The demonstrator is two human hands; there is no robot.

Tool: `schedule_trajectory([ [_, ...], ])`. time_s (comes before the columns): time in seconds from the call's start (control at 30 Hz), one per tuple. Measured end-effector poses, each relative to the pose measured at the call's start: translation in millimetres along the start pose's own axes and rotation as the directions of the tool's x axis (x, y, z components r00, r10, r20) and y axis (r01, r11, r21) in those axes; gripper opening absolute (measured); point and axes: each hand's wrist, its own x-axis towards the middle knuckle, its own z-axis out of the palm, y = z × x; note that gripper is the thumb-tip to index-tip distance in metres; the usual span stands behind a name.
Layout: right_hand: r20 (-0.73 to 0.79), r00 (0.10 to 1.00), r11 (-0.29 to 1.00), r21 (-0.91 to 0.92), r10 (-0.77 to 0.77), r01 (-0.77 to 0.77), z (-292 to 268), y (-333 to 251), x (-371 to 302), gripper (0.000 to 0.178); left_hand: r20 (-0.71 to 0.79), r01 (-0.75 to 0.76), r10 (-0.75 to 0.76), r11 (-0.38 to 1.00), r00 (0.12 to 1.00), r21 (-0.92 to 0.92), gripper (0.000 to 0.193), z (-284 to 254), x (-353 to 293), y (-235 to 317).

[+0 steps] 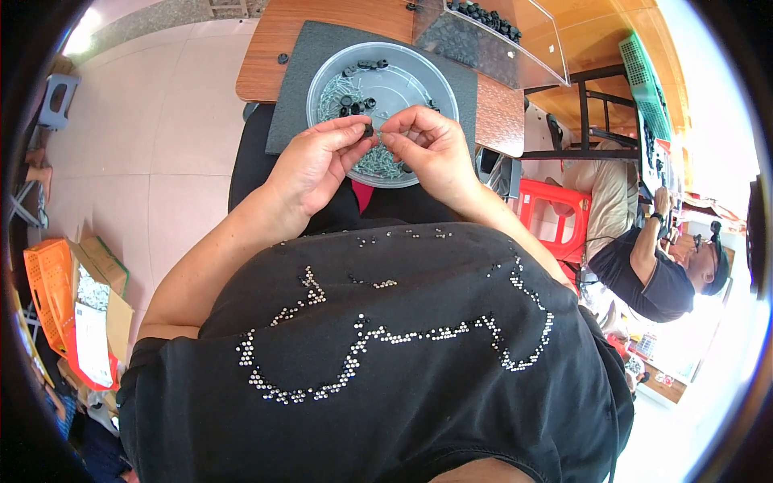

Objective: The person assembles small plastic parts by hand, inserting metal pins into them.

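Presumably to catch drops, grey basin (pixel 439 76) sits below: left hand (pixel 314 163) pinches black part (pixel 369 130) between fingers; right hand's (pixel 440 151) nearly closed, contents unclear.

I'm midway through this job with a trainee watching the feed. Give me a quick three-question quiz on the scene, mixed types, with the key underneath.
1. Multiple choice: what do the fingertips of the left hand hold?
A) an orange crate
B) a small black part
C) a red stool

2. True or false: the clear bin stands beyond the grey basin, toward the right.

3. Fill in the blank: inside the grey basin lie more black parts and many thin, silvery ____.

Key:
1. B
2. True
3. screws
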Motion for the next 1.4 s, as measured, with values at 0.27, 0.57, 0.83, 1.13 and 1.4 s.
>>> schedule_trajectory([
  [0.27, -0.013, 0.995, 0.990, -0.108, 0.095, -0.096, 0, 3, 1, 0.003, 0.016, -0.009, 0.008, 1.000, 1.000, 0.006, 0.024, 0, -1, -1],
  [0.57, -0.013, 0.954, 0.790, -0.565, -0.299, 0.240, 4, -6, -2, 0.009, 0.034, -0.039, 0.037, 0.998, 0.999, 0.057, 0.016, 3, -3, -2],
  [0.83, -0.043, 0.968, 0.832, -0.521, -0.247, 0.189, 6, -3, -4, 0.006, 0.076, -0.005, 0.001, 0.998, 0.997, 0.057, 0.015, 3, -3, -4],
  [1.13, -0.070, 0.998, 1.000, -0.013, -0.007, 0.006, 3, 6, -2, 0.003, 0.201, 0.117, -0.103, 0.992, 0.974, -0.056, 0.014, -3, 1, -5],
  [1.4, -0.027, 0.997, 0.994, 0.078, -0.070, 0.072, -5, 8, 18, 0.012, 0.188, 0.113, -0.077, 0.976, 0.979, -0.189, 0.018, -10, 7, -1],
])
